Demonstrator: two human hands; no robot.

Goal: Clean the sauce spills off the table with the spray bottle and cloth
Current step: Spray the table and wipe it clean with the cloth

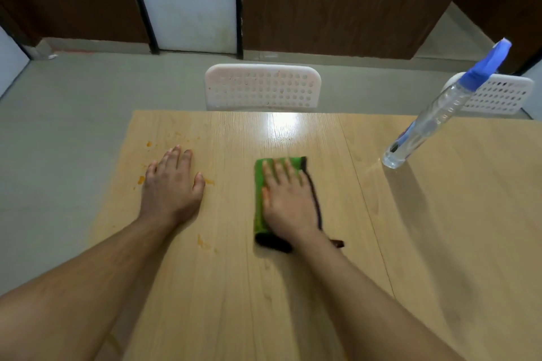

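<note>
1. Now your right hand (pixel 286 199) lies flat on the green cloth (pixel 259 199), fingers straight and slightly spread, palm pressing it against the table (pixel 440 243)
2. That cloth is folded into a long strip with a dark border along its right and near edges; it sits near the middle of the tabletop, and its outline is a little blurred
3. Your left hand (pixel 173 184) rests palm down on the bare wood to the left of the cloth, well apart from it, fingers straight and close together, thumb held out to the side; it holds nothing
4. Orange sauce spills (pixel 141 179) dot the table around your left hand: small marks beyond the fingertips, one just left of the hand, one beside the thumb, and a smear nearer you beside the forearm
5. Your spray bottle (pixel 434 117) stands on the table far to the right, clear body with a blue trigger head, touched by neither hand
6. Two white perforated chair backs (pixel 261 88) show beyond the far edge of the table
</note>
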